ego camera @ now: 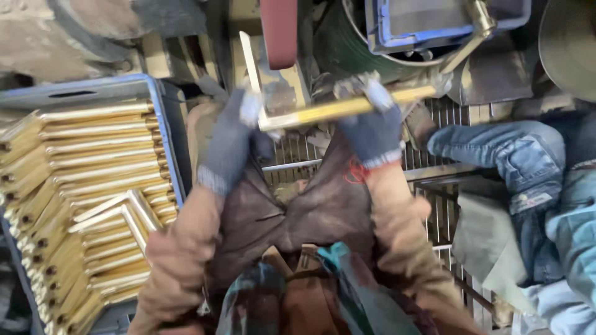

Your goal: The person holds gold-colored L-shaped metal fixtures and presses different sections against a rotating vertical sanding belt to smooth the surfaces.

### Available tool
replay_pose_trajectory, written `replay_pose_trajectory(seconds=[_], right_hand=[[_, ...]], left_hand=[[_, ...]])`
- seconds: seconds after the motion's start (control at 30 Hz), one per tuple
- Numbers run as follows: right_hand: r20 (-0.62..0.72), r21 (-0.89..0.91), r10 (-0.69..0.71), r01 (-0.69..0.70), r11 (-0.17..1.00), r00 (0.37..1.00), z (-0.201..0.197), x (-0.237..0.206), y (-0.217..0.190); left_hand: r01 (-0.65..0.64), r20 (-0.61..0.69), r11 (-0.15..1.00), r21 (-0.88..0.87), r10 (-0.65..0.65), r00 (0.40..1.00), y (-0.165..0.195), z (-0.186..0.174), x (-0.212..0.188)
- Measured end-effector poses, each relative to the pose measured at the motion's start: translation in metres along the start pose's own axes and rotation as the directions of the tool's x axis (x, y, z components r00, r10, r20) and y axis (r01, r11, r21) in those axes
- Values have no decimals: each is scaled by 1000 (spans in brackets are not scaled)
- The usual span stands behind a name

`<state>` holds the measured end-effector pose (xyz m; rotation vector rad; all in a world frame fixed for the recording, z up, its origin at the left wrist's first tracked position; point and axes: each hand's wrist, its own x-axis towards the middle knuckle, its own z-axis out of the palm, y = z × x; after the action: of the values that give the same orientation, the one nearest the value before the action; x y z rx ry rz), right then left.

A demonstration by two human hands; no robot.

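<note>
Both my hands wear dark blue knit gloves. My left hand grips the left end of a long L-shaped brass bar, and my right hand grips it near the middle. The bar lies almost level, right under a dark red sanding belt that runs up out of view. One arm of the bar rises along the belt's left side. My brown sleeves and brown apron fill the lower middle.
A blue crate at my left holds several stacked brass bars. Another blue crate sits top right inside a green drum. A metal floor grate lies below. Another person's jeans-clad leg is at right.
</note>
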<state>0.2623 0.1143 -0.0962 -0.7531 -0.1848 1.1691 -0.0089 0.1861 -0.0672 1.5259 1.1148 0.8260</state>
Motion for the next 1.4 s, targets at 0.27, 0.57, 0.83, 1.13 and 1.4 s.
replay_pose_trajectory(seconds=[0.27,0.57,0.83,1.13,1.4], right_hand=[[100,42,-117,113,993,988,30,-95,-21],[176,-415,-231,285,864,957,20,-75,-9],[548,-836,-327,497,-232,770,7,56,26],[-140,-574,-65,-27,818,988,17,114,45],[64,-654,-79,101,750,995,2,87,57]], left_hand=[[-243,111,968,67,235,966,48,-17,-98],[-72,129,996,-54,79,989,28,-15,-75],[240,63,952,-192,-232,971,-30,5,82],[487,168,727,-484,-469,867,-49,14,140],[719,295,413,-560,-711,638,-44,18,116]])
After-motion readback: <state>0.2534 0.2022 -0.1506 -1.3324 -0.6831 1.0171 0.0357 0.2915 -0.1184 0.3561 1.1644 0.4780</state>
